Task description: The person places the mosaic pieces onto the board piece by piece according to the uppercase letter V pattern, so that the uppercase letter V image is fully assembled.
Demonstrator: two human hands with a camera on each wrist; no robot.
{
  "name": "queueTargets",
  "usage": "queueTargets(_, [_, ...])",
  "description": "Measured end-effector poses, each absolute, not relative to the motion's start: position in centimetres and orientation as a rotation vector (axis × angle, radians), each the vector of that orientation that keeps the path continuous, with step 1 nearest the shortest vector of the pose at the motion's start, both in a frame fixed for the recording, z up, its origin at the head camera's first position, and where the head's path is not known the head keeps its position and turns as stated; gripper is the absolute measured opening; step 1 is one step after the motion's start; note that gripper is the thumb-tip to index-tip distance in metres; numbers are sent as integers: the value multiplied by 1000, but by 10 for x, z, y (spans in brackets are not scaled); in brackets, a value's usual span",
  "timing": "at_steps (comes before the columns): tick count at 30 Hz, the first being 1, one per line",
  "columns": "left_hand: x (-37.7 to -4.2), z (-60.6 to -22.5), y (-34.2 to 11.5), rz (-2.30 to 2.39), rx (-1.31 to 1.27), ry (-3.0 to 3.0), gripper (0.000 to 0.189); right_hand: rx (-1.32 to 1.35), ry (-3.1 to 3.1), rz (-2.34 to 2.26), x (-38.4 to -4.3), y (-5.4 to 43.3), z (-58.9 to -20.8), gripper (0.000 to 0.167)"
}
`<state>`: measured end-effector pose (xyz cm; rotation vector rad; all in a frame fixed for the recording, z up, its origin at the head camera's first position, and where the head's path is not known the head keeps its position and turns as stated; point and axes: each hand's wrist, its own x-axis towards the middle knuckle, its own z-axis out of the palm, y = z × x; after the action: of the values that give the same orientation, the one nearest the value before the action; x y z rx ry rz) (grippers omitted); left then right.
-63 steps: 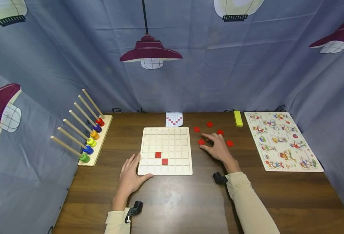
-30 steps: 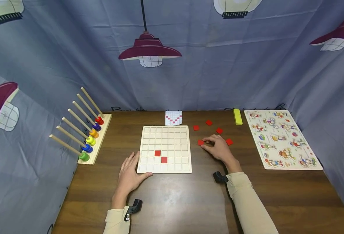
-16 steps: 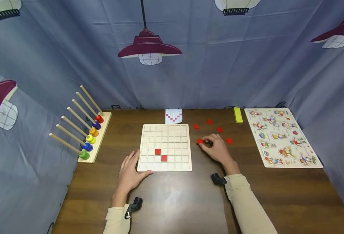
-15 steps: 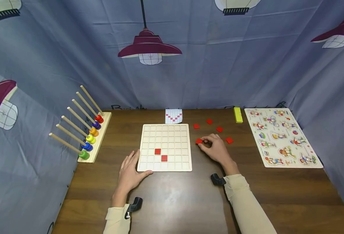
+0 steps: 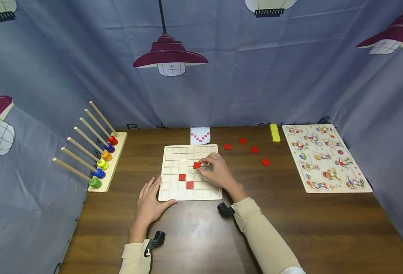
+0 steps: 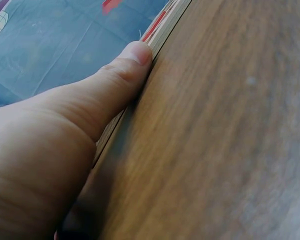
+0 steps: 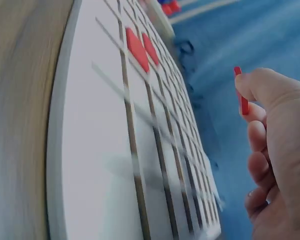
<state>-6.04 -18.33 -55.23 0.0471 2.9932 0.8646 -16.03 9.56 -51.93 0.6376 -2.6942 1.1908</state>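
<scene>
A pale wooden grid board (image 5: pixel 174 194) lies on the table, with two red square tiles, one (image 5: pixel 182 177) up and left of the other (image 5: pixel 189 185), set in its cells. My right hand (image 5: pixel 218 173) is over the board and pinches another red tile (image 5: pixel 197 165) between thumb and fingers; the right wrist view shows this tile (image 7: pixel 241 91) edge-on, raised above the grid. My left hand (image 5: pixel 150 201) lies at the board's lower left corner, fingers along the left side and thumb (image 6: pixel 125 67) against the front edge.
Several loose red tiles (image 5: pixel 254 150) lie right of the board. Behind it is a pattern card (image 5: pixel 200 136) with a V of red squares. A peg rack (image 5: pixel 114 160) with coloured rings stands left; a yellow block (image 5: pixel 275 133) and a picture puzzle board (image 5: pixel 325 160) lie right.
My right hand has taken hold of the nearest red tile from the table and carried it left over the board. The left hand has stayed at the board's corner.
</scene>
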Motion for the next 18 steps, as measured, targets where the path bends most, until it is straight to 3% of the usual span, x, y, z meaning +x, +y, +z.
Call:
queueTargets(9, [-63,-550,-185,866,52,2993,115,737,-2807,1023,-172,36,-524,27])
queueTargets(18, [-60,-550,-184,857,64,3010,114,773,-2934,881,-176,15,-530,28])
